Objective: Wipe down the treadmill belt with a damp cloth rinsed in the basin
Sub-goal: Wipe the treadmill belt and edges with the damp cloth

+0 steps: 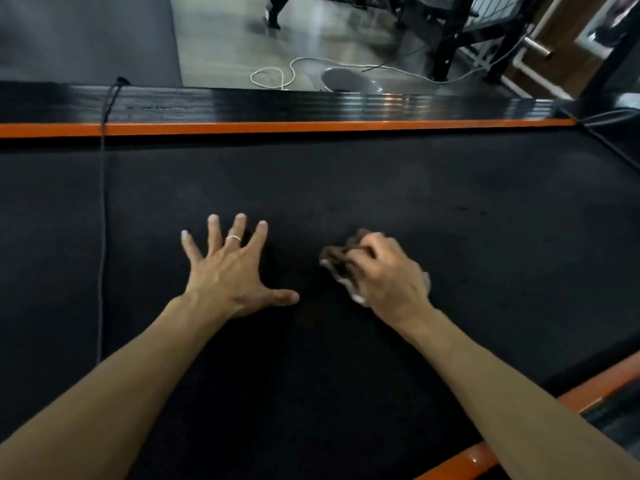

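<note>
The black treadmill belt (381, 181) fills most of the view. My left hand (228, 271) lies flat on it with fingers spread wide and a ring on one finger. To its right, my right hand (388, 275) grips a bunched brown and white cloth (337, 259) and holds it against the belt. The cloth sticks out past the fingers on the left side; the rest is hidden under the hand. A grey basin (349, 81) sits on the floor beyond the treadmill's far side.
Orange side rails (311, 127) border the belt at the far side and near right corner. A black cord (103, 188) runs across the belt at left. A white cable (277, 76) loops on the floor by the basin. Black equipment legs (446, 46) stand behind.
</note>
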`<state>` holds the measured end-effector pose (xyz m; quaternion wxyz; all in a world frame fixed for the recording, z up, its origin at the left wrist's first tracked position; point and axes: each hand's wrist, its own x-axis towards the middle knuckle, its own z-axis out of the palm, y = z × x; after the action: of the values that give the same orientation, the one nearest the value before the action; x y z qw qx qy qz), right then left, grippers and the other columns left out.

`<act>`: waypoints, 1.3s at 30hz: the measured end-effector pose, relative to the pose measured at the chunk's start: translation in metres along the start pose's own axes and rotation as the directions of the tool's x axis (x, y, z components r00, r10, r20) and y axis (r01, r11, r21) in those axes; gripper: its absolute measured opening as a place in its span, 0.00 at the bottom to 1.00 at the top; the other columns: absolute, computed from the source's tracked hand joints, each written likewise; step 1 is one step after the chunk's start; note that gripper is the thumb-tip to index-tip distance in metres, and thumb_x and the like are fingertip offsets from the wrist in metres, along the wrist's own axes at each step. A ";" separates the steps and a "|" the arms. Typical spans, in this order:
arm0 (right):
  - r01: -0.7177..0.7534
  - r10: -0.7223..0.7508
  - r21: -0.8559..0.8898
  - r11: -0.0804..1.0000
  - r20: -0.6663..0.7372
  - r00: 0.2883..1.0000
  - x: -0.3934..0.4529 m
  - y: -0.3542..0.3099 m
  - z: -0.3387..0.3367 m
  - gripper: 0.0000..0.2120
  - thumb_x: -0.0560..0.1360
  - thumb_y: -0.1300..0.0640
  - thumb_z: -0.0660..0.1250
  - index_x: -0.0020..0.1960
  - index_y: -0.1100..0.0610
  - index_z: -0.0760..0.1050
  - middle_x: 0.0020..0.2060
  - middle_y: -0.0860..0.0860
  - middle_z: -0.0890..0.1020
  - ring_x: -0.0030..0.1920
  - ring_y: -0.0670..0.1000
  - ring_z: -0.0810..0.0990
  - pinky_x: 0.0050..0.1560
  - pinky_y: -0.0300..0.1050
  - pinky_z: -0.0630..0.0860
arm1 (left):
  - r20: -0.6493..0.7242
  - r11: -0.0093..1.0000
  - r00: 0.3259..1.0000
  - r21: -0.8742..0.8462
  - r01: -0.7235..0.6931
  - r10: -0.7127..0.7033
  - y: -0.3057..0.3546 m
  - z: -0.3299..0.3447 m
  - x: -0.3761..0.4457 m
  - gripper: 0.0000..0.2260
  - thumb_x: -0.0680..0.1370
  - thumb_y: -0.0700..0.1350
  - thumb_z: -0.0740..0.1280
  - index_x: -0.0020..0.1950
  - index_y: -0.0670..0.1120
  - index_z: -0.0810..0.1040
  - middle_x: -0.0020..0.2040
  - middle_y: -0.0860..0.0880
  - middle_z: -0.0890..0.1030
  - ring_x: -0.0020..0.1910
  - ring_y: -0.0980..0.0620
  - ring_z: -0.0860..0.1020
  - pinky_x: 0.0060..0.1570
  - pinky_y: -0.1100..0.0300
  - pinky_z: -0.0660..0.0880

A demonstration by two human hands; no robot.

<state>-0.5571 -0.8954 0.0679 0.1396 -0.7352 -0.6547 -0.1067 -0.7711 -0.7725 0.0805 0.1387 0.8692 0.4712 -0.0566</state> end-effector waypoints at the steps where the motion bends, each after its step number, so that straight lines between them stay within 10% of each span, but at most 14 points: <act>1: -0.091 0.091 -0.023 0.996 -0.007 0.996 0.000 0.018 -0.003 0.19 0.76 0.42 0.56 0.46 0.56 0.78 0.49 0.55 0.75 0.45 0.56 0.75 0.37 0.50 0.76 | 0.054 0.999 0.998 -0.011 0.034 -0.033 -0.004 -0.001 0.004 0.58 0.60 0.79 0.63 0.79 0.54 0.40 0.80 0.47 0.40 0.77 0.37 0.35 0.70 0.29 0.38; 7: -0.394 0.397 -0.154 0.906 -0.011 0.918 0.081 0.041 0.021 0.12 0.78 0.52 0.62 0.53 0.59 0.79 0.54 0.58 0.73 0.48 0.61 0.76 0.46 0.53 0.74 | 0.059 0.998 0.998 -0.049 0.040 -0.037 -0.007 0.010 0.012 0.61 0.57 0.79 0.65 0.79 0.53 0.43 0.80 0.46 0.39 0.76 0.36 0.34 0.68 0.27 0.40; 14: 0.127 -0.126 0.000 0.992 0.126 0.984 0.067 -0.012 0.023 0.15 0.78 0.47 0.58 0.50 0.56 0.78 0.50 0.55 0.74 0.44 0.57 0.75 0.34 0.47 0.72 | 0.059 0.998 0.997 -0.045 0.049 -0.046 -0.007 0.010 0.010 0.60 0.58 0.79 0.65 0.80 0.52 0.43 0.80 0.47 0.40 0.76 0.37 0.34 0.69 0.27 0.41; 19: -0.427 0.436 -0.194 0.883 0.006 0.900 0.089 0.058 0.015 0.12 0.79 0.53 0.61 0.54 0.60 0.77 0.55 0.59 0.72 0.48 0.62 0.76 0.44 0.52 0.73 | 0.083 0.996 0.995 -0.069 0.058 -0.052 -0.005 0.007 0.012 0.61 0.57 0.78 0.66 0.80 0.51 0.42 0.80 0.46 0.38 0.75 0.37 0.32 0.68 0.27 0.38; 27: -0.036 0.036 0.004 0.999 0.114 0.993 0.116 -0.048 0.045 0.13 0.76 0.46 0.63 0.50 0.54 0.79 0.47 0.49 0.73 0.44 0.52 0.76 0.36 0.42 0.65 | 0.071 0.996 0.996 -0.067 0.052 -0.047 -0.010 0.008 0.010 0.61 0.58 0.78 0.66 0.80 0.52 0.43 0.80 0.47 0.39 0.76 0.38 0.33 0.69 0.28 0.38; 33: -0.455 0.458 -0.187 0.871 -0.034 0.889 0.108 0.057 0.031 0.12 0.80 0.55 0.60 0.53 0.61 0.78 0.53 0.58 0.72 0.50 0.62 0.75 0.42 0.49 0.67 | 0.092 0.996 0.994 -0.068 0.057 -0.051 -0.007 0.004 0.013 0.61 0.58 0.78 0.66 0.80 0.52 0.43 0.80 0.46 0.39 0.76 0.37 0.32 0.68 0.27 0.38; 39: -0.103 0.103 -0.019 0.995 0.032 0.994 0.059 -0.020 0.013 0.07 0.76 0.56 0.66 0.45 0.59 0.77 0.45 0.56 0.76 0.40 0.58 0.77 0.33 0.49 0.72 | 0.098 0.995 0.992 -0.053 0.086 -0.081 -0.003 -0.002 0.009 0.60 0.59 0.76 0.69 0.80 0.52 0.43 0.80 0.46 0.40 0.77 0.38 0.35 0.70 0.28 0.41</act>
<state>-0.5699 -0.8341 0.0772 0.1275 -0.7708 -0.6172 -0.0928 -0.7692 -0.7631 0.0801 0.1835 0.8407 0.5014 -0.0906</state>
